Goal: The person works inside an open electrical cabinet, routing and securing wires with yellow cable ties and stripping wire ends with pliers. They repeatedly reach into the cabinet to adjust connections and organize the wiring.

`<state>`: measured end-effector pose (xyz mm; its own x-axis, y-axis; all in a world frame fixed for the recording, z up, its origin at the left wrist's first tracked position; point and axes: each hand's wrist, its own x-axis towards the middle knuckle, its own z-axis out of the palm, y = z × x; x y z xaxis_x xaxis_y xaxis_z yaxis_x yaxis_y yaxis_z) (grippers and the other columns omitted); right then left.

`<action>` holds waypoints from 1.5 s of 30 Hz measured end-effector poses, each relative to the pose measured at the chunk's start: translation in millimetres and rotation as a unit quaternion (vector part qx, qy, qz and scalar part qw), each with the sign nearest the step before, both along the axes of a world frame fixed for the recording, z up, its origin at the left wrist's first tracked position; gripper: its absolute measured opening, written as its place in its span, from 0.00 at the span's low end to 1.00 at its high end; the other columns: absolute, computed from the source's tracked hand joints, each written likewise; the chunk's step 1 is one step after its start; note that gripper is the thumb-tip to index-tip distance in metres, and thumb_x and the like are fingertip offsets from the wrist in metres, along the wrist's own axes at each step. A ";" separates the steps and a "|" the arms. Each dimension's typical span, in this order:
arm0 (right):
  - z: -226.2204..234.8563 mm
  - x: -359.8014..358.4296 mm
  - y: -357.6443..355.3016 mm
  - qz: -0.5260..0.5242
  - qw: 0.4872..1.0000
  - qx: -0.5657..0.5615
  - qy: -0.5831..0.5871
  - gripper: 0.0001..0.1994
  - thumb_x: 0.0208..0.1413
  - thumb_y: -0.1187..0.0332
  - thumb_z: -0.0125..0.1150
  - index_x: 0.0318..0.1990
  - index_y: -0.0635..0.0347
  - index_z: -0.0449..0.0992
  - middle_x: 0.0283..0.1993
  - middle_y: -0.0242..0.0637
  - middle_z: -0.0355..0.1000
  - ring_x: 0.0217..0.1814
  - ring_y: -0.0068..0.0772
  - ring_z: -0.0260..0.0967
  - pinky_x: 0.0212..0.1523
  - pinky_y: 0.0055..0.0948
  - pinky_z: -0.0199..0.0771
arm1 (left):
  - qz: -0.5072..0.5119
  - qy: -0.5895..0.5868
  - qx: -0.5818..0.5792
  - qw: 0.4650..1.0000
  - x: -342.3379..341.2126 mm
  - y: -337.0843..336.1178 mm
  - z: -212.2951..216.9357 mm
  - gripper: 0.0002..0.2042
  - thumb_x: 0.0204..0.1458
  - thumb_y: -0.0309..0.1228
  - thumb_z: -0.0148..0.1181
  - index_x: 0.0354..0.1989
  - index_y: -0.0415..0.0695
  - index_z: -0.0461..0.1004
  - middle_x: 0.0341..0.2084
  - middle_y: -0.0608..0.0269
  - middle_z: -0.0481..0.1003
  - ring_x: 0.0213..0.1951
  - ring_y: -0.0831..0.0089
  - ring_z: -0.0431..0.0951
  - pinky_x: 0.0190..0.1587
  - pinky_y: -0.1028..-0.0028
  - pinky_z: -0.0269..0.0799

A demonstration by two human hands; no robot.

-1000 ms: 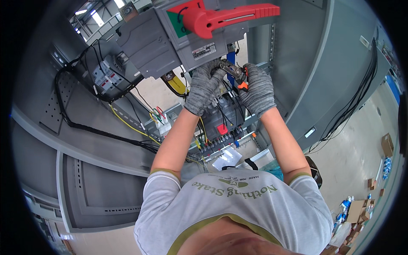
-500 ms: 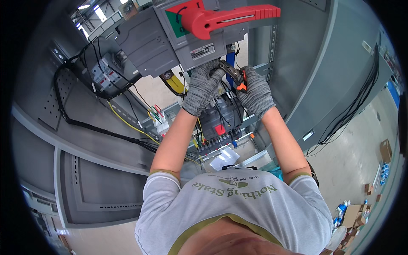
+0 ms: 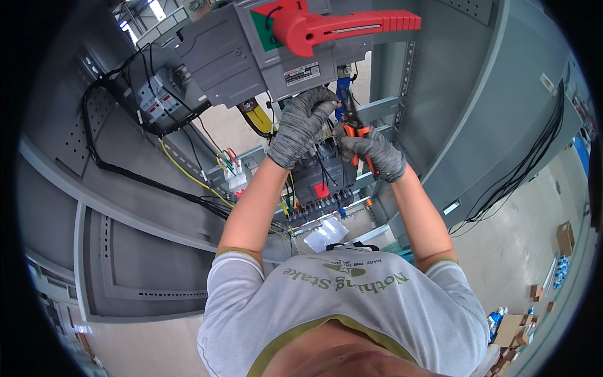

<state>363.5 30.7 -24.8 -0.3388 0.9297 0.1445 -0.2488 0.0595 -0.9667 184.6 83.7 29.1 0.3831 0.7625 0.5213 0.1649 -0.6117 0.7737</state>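
Observation:
My right hand (image 3: 380, 154), in a grey knitted glove, grips pliers with orange handles (image 3: 357, 132). Their dark jaws point up and away from me, beside a blue busbar (image 3: 343, 88). My left hand (image 3: 299, 125), gloved alike, is just under a large grey switch (image 3: 295, 63) with a red rotary handle (image 3: 358, 24). Its fingers are bent and drawn together near the plier jaws. Whatever they hold is too small to make out. Below the hands is a dark breaker (image 3: 320, 179) with a red part and several thin black wires.
On the left are small white breakers (image 3: 158, 103), a black cable bundle (image 3: 135, 186) and a white socket (image 3: 235, 177). A yellow busbar (image 3: 256, 118) stands beside my left hand. The cabinet door (image 3: 502, 119) is on the right, with black wires (image 3: 524, 173) hanging along it. Cardboard boxes (image 3: 514, 330) lie on the floor.
My right hand has drawn down toward me with the pliers and turned, so more of the orange handles shows. My left hand stays by the switch, its fingers slightly shifted.

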 end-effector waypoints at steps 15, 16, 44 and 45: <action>13.7 -22.7 7.1 -0.293 0.909 0.295 -0.032 0.18 0.50 0.79 0.62 0.48 0.62 0.65 0.42 0.37 0.73 0.41 0.23 0.70 0.43 0.23 0.73 | 0.072 0.078 0.038 0.994 -1.9 -23.3 -1.7 0.19 0.55 0.27 0.54 0.57 0.42 0.67 0.36 0.53 0.77 0.40 0.61 0.77 0.47 0.67 0.71; 13.8 -27.0 13.8 -0.300 0.894 0.325 -0.072 0.19 0.49 0.78 0.63 0.48 0.61 0.65 0.38 0.38 0.75 0.38 0.27 0.74 0.41 0.26 0.74 | 0.068 0.085 0.070 0.992 -4.1 -23.5 -1.7 0.21 0.55 0.27 0.54 0.58 0.42 0.65 0.36 0.53 0.77 0.41 0.61 0.77 0.48 0.67 0.71; -47.7 -0.1 -77.9 -0.239 0.928 0.231 -0.167 0.22 0.46 0.77 0.67 0.50 0.65 0.67 0.35 0.36 0.73 0.34 0.23 0.70 0.38 0.24 0.73 | 0.371 0.187 0.195 0.888 -89.3 -43.9 -53.8 0.08 0.55 0.31 0.56 0.38 0.40 0.74 0.32 0.55 0.75 0.31 0.60 0.77 0.35 0.66 0.72; -49.4 -1.2 -76.4 -0.245 0.927 0.232 -0.163 0.22 0.46 0.77 0.67 0.49 0.65 0.66 0.35 0.36 0.72 0.34 0.23 0.70 0.38 0.24 0.73 | 0.376 0.178 0.229 0.880 -89.3 -44.5 -52.4 0.08 0.56 0.31 0.55 0.38 0.40 0.74 0.32 0.54 0.75 0.30 0.59 0.77 0.35 0.66 0.72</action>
<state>362.3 -45.6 -74.2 0.0121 0.8473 0.5310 0.2183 0.5160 -0.8283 95.3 39.2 -23.3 0.0603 0.6113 0.7891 0.8387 -0.4596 0.2920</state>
